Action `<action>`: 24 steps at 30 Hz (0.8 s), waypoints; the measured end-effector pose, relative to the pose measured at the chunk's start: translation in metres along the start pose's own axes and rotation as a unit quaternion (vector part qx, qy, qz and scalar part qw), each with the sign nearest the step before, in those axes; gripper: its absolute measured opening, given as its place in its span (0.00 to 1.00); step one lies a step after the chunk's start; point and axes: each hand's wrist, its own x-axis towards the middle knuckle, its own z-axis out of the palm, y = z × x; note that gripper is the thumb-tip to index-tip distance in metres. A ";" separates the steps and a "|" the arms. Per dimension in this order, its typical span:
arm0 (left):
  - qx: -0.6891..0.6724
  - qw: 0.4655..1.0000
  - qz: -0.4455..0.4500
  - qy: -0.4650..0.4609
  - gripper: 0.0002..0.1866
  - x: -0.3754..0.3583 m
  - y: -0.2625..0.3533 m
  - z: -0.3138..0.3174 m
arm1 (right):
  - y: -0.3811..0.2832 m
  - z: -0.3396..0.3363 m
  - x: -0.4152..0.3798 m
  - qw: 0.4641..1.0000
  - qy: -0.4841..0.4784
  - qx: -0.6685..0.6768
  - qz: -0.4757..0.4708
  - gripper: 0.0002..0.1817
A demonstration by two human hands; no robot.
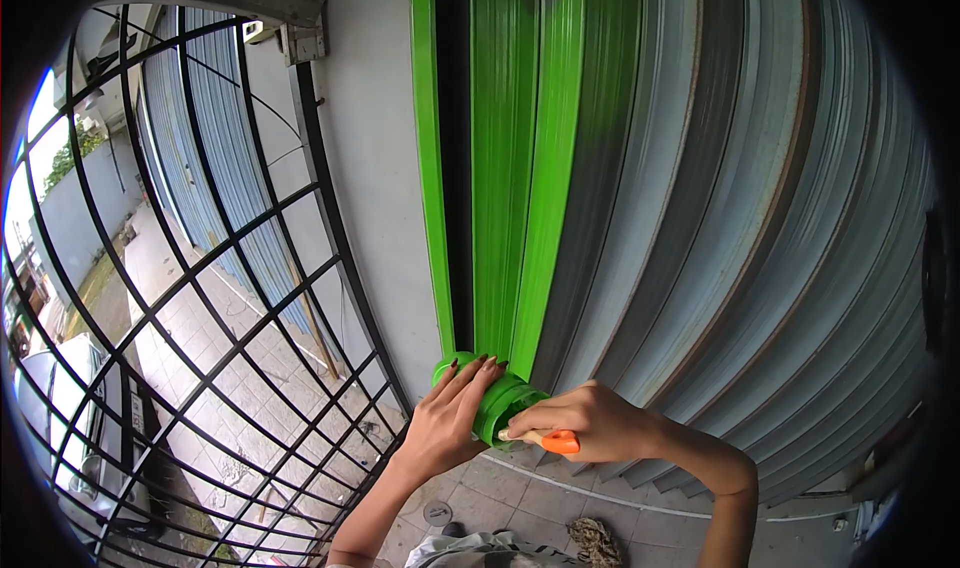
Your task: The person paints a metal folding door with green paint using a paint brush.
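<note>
My left hand (446,414) is wrapped round a green paint can (489,426), which is tilted with its mouth toward my right hand. My right hand (597,420) grips a paintbrush by its pale handle, whose end (561,442) is orange. The brush's bristles are hidden at or inside the can's mouth. Right behind the can rises a folding metal door. Its left panels (500,168) are bright green, while the panel beside them (608,118) is only partly green near the top.
Grey, rust-edged door folds (740,218) curve away to the right. A black grid gate (235,238) stands at left, with a tiled walkway (190,338) and a parked vehicle (70,408) beyond. On the tiled floor lie a bundled rag (594,542) and a small round lid-like object (437,513).
</note>
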 end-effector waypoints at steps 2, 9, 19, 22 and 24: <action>-0.001 1.000 0.007 -0.002 0.51 0.001 -0.007 -0.003 | 0.001 0.000 0.006 1.000 0.004 -0.003 0.008 0.14; -0.022 1.000 -0.001 -0.012 0.51 -0.006 -0.035 -0.018 | -0.001 0.007 0.032 0.998 0.050 0.034 0.027 0.14; -0.046 0.998 0.017 -0.033 0.53 -0.014 -0.068 -0.031 | 0.007 0.039 0.062 0.996 -0.010 0.057 0.065 0.11; -0.040 0.998 0.015 -0.035 0.53 -0.016 -0.076 -0.029 | 0.010 0.042 0.066 0.992 0.013 0.069 0.102 0.10; -0.036 0.998 0.031 -0.034 0.51 -0.014 -0.079 -0.028 | 0.011 0.047 0.066 0.994 0.005 0.068 0.091 0.11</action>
